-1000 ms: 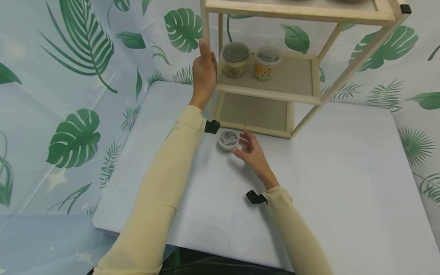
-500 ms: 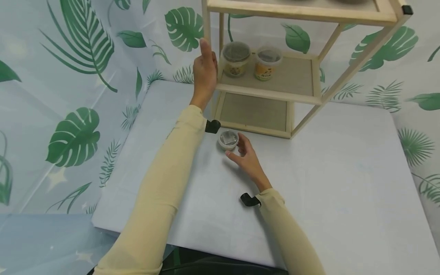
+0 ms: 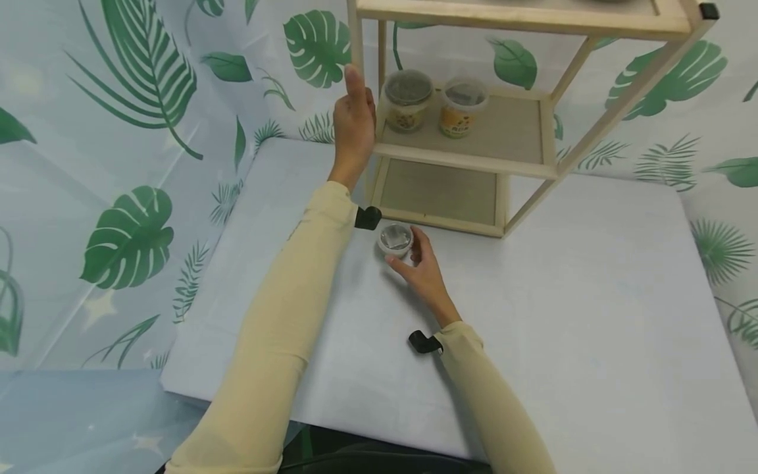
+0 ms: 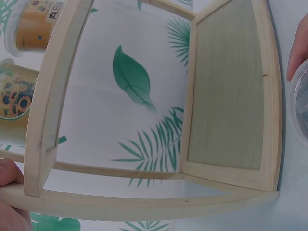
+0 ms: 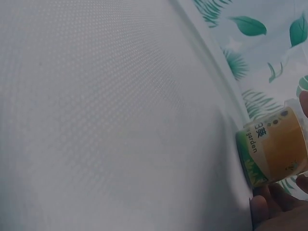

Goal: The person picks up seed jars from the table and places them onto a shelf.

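Observation:
A small clear jar [image 3: 395, 241] with a clear lid stands on the white tabletop, just in front of the wooden shelf rack [image 3: 468, 160]. My right hand [image 3: 428, 271] holds it from the right side, thumb at the front and fingers round the back. In the right wrist view the jar [image 5: 275, 147] shows an orange and green label, with fingertips [image 5: 260, 209] close against its side. My left hand [image 3: 353, 128] grips the rack's left front post, thumb pointing up. The left wrist view shows its fingers [image 4: 7, 173] on that post [image 4: 120, 206].
On the middle shelf stand a wide lidded jar [image 3: 407, 100] and an orange-labelled jar [image 3: 463, 106]. Dark rounded things show at the top shelf's edge. The bottom shelf [image 3: 438, 191] lies low over the white table [image 3: 592, 296]. Leaf-patterned cloth [image 3: 136, 237] hangs behind and left.
My right hand has moved left and closed in around the small jar. The left hand has stayed on the post. The jar stays in about the same place.

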Demonstrator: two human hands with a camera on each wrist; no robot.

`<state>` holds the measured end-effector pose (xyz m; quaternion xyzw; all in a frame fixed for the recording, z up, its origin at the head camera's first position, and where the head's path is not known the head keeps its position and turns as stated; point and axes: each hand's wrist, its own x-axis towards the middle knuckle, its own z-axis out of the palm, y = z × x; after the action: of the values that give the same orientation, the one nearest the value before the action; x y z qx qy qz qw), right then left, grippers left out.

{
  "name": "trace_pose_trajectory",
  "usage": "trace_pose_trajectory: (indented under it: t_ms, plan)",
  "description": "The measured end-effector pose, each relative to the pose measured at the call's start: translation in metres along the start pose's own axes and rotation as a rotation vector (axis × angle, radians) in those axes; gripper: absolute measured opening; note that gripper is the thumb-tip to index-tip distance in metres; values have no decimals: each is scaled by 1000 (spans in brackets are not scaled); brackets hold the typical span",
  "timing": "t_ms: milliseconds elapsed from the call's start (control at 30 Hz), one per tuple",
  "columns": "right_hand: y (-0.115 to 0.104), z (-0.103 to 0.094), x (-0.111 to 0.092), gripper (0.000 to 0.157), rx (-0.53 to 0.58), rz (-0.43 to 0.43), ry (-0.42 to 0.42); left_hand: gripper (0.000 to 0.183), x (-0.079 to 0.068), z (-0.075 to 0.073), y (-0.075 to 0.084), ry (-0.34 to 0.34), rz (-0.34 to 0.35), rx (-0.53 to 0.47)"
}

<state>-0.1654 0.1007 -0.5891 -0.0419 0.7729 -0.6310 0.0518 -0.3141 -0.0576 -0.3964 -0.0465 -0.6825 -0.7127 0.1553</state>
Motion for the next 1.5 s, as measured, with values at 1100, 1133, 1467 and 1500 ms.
trace_pose_trajectory:
  t_ms: [1100,1133,1467,1500]
  plan:
    - [-1,-4,7,79,-8,-21,57,64,0,3,1,-7,-14,14]
    - [-1,-6,7,79,-14,-22,51,64,0,3,1,-7,-13,16]
    - [-5,-29,3,75,-74,-6,-28,64,1,0,-1,-3,-1,32]
    - [-5,-32,3,75,-72,-8,-37,64,1,-1,-1,-2,-9,32]
